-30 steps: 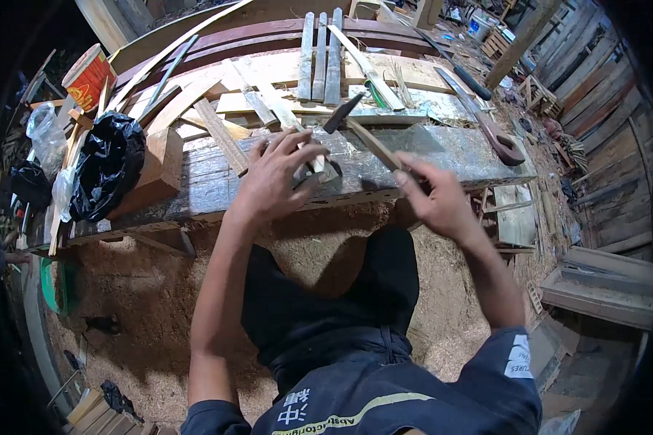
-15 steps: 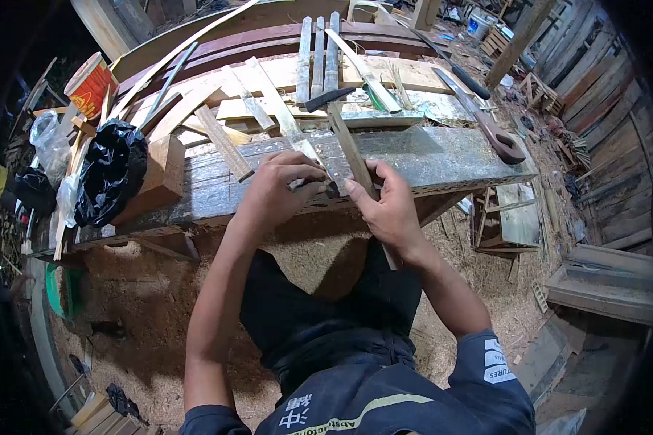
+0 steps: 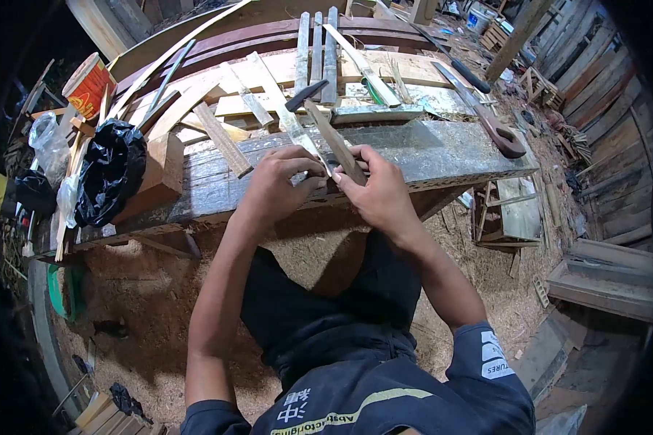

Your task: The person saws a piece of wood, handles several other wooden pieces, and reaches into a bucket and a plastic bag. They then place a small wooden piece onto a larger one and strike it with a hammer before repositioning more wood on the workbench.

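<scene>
A hammer (image 3: 331, 136) with a wooden handle and a dark metal head points away from me, its head up over the bench. My right hand (image 3: 377, 187) is closed round the lower handle, close to the bench's front edge. Just left of it, my left hand (image 3: 277, 181) has its thumb and fingers bent together in a pinch. What lies between those fingertips is too small to make out. They are beside the near end of a long pale wood strip (image 3: 286, 119), which lies across the bench.
The thick workbench (image 3: 442, 156) carries a handsaw (image 3: 479, 116) at right and several wood strips. At left stand a wooden block (image 3: 163, 170), a black plastic bag (image 3: 109, 174) and a red-yellow bucket (image 3: 88, 90). A wooden box frame (image 3: 511, 210) sits below right.
The hammer's head has swung left and slightly nearer. My right hand has shifted left, closer to the left hand. The left hand has barely moved.
</scene>
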`<control>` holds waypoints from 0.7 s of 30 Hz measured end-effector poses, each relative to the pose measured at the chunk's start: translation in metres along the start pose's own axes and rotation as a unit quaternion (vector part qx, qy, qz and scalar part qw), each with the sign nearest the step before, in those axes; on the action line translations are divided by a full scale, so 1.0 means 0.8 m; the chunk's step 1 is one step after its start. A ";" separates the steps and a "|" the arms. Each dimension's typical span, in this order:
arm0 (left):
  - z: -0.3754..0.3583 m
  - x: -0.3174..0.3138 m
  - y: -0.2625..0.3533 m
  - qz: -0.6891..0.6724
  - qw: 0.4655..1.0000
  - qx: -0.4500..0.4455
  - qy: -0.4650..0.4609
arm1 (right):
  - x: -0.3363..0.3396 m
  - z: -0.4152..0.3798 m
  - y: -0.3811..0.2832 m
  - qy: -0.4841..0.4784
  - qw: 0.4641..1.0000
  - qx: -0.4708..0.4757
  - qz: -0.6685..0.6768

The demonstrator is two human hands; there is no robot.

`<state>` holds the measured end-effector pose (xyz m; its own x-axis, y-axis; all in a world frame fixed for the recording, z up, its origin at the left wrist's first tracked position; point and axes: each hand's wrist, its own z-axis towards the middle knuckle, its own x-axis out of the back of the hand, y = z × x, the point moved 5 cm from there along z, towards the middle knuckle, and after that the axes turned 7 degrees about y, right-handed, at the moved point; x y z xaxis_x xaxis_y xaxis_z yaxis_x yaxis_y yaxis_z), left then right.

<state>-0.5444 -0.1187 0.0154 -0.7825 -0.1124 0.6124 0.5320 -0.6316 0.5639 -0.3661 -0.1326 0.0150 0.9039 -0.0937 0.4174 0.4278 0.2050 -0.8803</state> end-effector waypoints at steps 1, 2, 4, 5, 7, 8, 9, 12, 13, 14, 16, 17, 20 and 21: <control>0.001 -0.001 -0.001 -0.013 1.000 0.013 -0.006 | 0.001 0.004 -0.001 0.001 1.000 0.001 0.001; 0.001 0.000 -0.002 -0.025 0.999 0.026 -0.012 | 0.000 0.007 -0.003 0.001 1.000 0.005 -0.008; 0.001 0.001 0.000 -0.026 0.999 0.034 -0.013 | -0.002 0.012 -0.003 0.000 1.000 0.010 -0.016; 0.001 0.001 0.000 -0.030 0.999 0.041 -0.014 | -0.003 0.014 -0.003 -0.008 0.999 0.025 -0.032; 0.002 0.001 0.001 -0.029 0.999 0.034 -0.012 | -0.005 0.017 -0.003 -0.017 0.998 0.039 -0.049; 0.001 0.001 0.001 -0.027 0.999 0.027 -0.010 | -0.005 0.019 -0.005 -0.019 0.997 0.047 -0.058; 0.000 0.001 -0.001 -0.027 0.999 0.029 -0.011 | -0.007 0.019 -0.006 -0.021 0.996 0.054 -0.067; -0.002 -0.003 -0.006 -0.026 0.999 0.022 -0.018 | -0.008 0.020 -0.001 -0.019 0.996 0.049 -0.071; -0.002 -0.004 -0.006 -0.028 0.999 0.015 -0.016 | -0.007 0.020 -0.002 -0.018 0.996 0.048 -0.071; -0.001 -0.003 -0.005 -0.028 0.999 0.007 -0.013 | -0.007 0.021 -0.003 -0.016 0.996 0.036 -0.074; -0.002 -0.004 -0.005 -0.030 0.999 0.011 -0.017 | -0.007 0.019 -0.003 -0.014 0.997 0.023 -0.075; -0.001 -0.003 -0.004 -0.032 0.999 0.014 -0.019 | -0.007 0.019 -0.001 -0.016 0.997 0.023 -0.066; 0.002 0.002 0.002 -0.051 0.996 0.055 -0.046 | -0.007 0.024 0.006 -0.029 0.998 0.023 -0.048; 0.000 0.001 0.002 -0.052 0.996 0.055 -0.046 | -0.007 0.025 0.009 -0.036 0.998 0.021 -0.041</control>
<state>-0.5444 -0.1196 0.0172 -0.8044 0.0238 0.5936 0.4862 -0.5477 0.6809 -0.3685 -0.1112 0.0111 0.8628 -0.0411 0.5039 0.4982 0.2395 -0.8334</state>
